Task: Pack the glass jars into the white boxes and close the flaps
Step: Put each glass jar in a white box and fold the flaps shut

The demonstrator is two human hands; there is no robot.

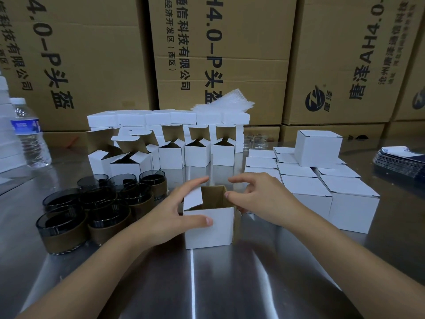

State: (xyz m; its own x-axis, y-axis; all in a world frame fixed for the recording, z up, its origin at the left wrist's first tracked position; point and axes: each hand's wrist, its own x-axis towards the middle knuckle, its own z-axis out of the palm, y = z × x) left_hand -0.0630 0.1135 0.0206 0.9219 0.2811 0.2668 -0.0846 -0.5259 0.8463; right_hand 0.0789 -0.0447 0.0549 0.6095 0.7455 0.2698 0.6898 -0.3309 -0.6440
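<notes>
A small white box [208, 229] stands open-topped on the steel table in front of me. My left hand [177, 210] grips its left side, thumb across the front face and fingers over the left flap, which leans inward. My right hand [257, 199] is at the box's right rim, thumb tip on the top edge and fingers curled above the opening. I cannot see what is inside the box. Several dark glass jars [99, 203] with brown bands stand in a cluster to the left.
Several open white boxes [171, 153] stand in a row behind, with closed ones stacked above them. Closed white boxes [322, 180] fill the right side. A water bottle [30, 134] stands far left, a pile of dark cards [400, 160] far right. Brown cartons [220, 54] form the back wall.
</notes>
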